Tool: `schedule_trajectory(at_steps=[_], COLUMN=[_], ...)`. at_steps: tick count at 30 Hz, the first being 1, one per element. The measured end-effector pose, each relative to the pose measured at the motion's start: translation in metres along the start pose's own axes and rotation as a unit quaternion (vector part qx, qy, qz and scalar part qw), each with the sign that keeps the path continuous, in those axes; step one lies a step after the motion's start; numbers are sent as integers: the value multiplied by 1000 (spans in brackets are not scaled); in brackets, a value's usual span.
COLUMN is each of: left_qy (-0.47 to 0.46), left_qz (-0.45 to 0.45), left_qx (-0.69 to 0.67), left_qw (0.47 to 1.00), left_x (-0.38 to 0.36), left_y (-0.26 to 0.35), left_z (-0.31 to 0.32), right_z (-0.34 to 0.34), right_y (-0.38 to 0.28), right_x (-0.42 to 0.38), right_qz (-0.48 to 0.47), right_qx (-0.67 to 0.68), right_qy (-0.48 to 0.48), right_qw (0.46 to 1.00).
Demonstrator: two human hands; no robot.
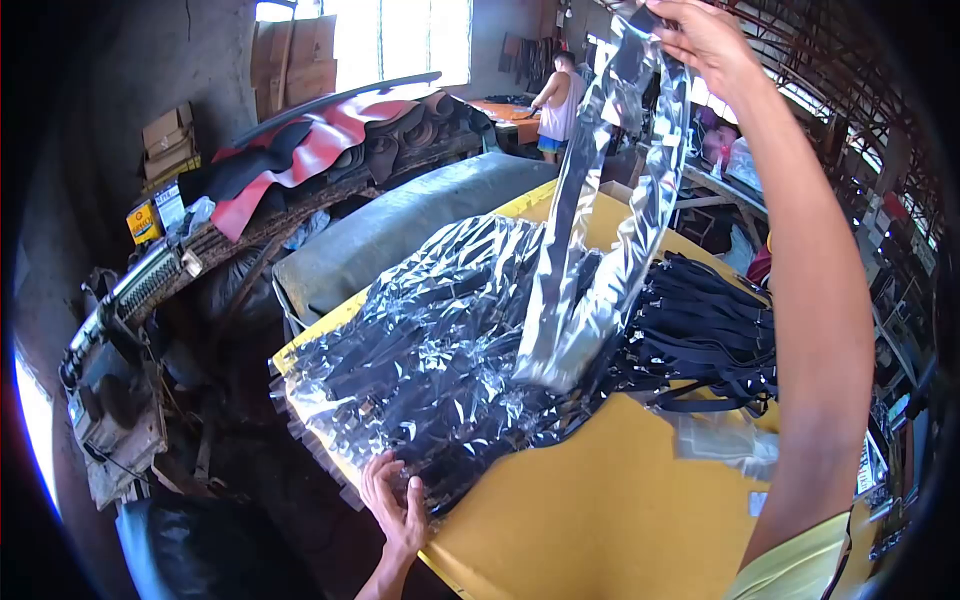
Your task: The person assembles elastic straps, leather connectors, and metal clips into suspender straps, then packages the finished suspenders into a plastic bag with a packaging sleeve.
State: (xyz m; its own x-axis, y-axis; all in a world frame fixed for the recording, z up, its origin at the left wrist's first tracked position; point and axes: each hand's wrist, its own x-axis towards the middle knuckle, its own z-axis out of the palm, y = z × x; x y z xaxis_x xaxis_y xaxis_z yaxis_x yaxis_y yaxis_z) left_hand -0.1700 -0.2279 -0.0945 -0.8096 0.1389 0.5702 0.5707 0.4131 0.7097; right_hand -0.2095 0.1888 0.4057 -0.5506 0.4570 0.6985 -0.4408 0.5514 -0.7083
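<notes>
Raised at the top right, my right hand [700, 42] pinches the upper end of a long clear plastic sleeve [645, 215] with a dark strap inside. The sleeve hangs in a loop above the yellow table [590, 500]. At the table's near left edge, my left hand [397, 503] rests with its fingers apart beside a wide layer of plastic-wrapped dark straps [430, 340]. Unwrapped dark straps [700, 325] lie bundled at the right of the table. Near them are flat clear plastic bags [725, 440].
Behind the table is a long grey padded roll [400, 225]. A rack at the left holds red and black sheets [310, 150], with cardboard boxes [168, 145] near it. A person [562, 105] stands at an orange-topped table [510, 118] in the background.
</notes>
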Motion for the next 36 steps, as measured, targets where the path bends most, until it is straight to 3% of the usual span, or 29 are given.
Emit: schedule_trajectory(at_steps=[1, 5, 9, 10, 11, 12, 13, 14, 15, 17, 19, 25, 27, 28, 30, 31, 33, 35, 36], left_qy=[-1, -1, 4, 9, 8, 18, 33, 38, 55, 63, 55, 64, 56, 56, 54, 105, 128, 87, 39], left_qz=[-1, -16, -18, -18, -18, -28, -38, -36, -74, -109, -31, -5, -20, -16, -181, 20, 86, 123, 129], left_qx=[3, 8, -2, -22, -21, -69, -119, -119, -183, -239, -170, -154, -147, -148, -290, -82, -20, 55, 9], left_qw=[1000, 1000, 1000, 1000, 1000, 997, 992, 992, 979, 963, 983, 986, 987, 987, 938, 991, 988, 987, 991], left_x=[0, 0, 0, 0, -2, -5, -6, -10, -13, -14, -10, -8, -10, -8, -7, 2, 23, 65, 91], left_y=[0, 3, 4, 3, -1, -4, -7, -9, -11, -13, -11, -12, -15, -7, 11, 2, 10, 31, 39], left_z=[0, 1, 1, 2, 3, 4, 8, 11, 15, 14, 11, 13, 13, 9, 0, -7, -21, -36, -39], right_z=[16, 56, 142, 159, 181, 214, 230, 250, 258, 279, 296, 289, 281, 262, 246, 233, 196, 157, 134], right_y=[0, 8, 63, 77, 98, 126, 124, 159, 162, 174, 188, 189, 190, 170, 167, 157, 152, 148, 145], right_x=[4, 15, -53, -93, -132, -182, -239, -283, -321, -371, -396, -394, -393, -383, -389, -388, -389, -394, -400], right_qz=[-6, -108, -74, -83, -43, -16, 92, 143, 231, 342, 334, 287, 282, 336, 267, 239, 237, 248, 242], right_qx=[23, 58, 238, 112, 84, 132, 167, 167, 203, 289, 231, 191, 117, 104, 111, 117, 127, 118, 89], right_qy=[53, 32, 50, 81, 54, 97, 57, -19, -70, -75, -60, -92, -207, -289, -316, -328, -376, -391, -393], right_qw=[998, 992, 967, 987, 994, 986, 980, 975, 949, 891, 912, 934, 929, 890, 904, 906, 887, 878, 883])
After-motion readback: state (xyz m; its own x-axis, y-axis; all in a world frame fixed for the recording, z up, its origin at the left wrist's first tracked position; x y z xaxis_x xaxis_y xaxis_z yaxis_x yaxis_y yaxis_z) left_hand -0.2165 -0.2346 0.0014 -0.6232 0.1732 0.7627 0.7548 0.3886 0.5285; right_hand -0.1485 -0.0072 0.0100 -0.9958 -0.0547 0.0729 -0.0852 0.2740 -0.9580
